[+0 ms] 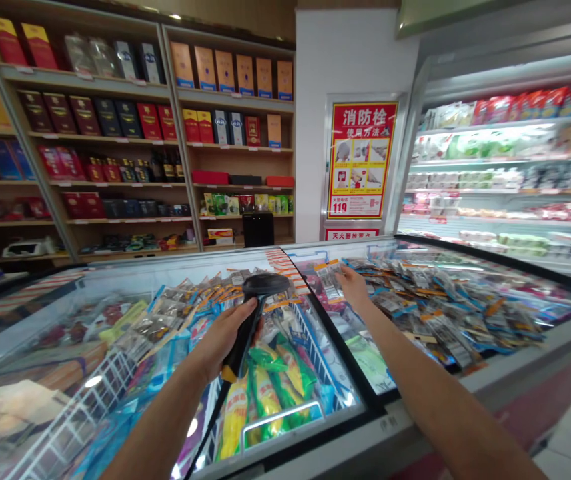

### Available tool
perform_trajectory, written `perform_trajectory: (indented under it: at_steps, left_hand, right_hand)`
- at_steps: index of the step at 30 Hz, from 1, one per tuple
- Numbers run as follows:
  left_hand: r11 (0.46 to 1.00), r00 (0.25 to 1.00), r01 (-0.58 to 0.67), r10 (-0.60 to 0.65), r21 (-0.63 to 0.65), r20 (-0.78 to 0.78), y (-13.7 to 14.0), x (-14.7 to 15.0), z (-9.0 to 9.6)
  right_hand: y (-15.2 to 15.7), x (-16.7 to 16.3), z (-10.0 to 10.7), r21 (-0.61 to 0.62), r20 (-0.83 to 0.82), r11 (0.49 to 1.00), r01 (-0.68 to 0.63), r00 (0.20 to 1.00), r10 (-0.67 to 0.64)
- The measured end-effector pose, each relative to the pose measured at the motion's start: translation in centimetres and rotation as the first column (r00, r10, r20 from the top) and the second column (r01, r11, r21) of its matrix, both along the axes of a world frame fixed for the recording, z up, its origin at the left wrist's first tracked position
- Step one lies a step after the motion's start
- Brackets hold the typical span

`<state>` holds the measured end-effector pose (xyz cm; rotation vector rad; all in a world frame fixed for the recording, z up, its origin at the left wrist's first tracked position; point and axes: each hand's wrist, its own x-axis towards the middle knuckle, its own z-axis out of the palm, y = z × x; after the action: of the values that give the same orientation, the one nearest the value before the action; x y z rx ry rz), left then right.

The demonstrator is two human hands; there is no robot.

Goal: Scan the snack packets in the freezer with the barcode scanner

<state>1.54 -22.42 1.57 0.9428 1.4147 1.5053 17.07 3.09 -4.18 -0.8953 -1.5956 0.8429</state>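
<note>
My left hand (228, 333) is wrapped round the handle of a black barcode scanner (265, 285), which is held over the freezer's glass lid with its cable trailing down. In my right hand (353, 287), the fingers pinch a small flat packet (329, 280) with an orange top edge and a printed label. Right of that hand, a heap of similar packets (430, 300) lies spread over the glass. More packets (165, 310) lie on the left half, beyond the scanner. The scanner's head is tilted toward the right, apart from the held packet.
Under the glass of the chest freezer (335, 443) are yellow-green corn packs (268, 397) and white wire baskets (100, 393). Shelves of boxed goods (230, 93) stand behind. A red fire-hydrant sign (360, 160) hangs on the wall, and a lit open cooler (505, 160) is at right.
</note>
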Motion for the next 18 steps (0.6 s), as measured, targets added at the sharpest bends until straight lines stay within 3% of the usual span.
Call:
perform_trajectory:
  at_steps: [6,18]
  left_hand:
    - [0.988,0.983,0.155,-0.156,-0.015,-0.096,-0.38,0.48,0.09]
    - [0.981,0.976,0.195,-0.194,0.002,-0.099,-0.55,0.55,-0.01]
  right_hand:
    - [0.96,0.80,-0.22,0.045,0.064,0.998,0.040,0.997,-0.043]
    - [0.88,0.66,-0.41,0.031,0.069,0.997,0.067,0.995,-0.069]
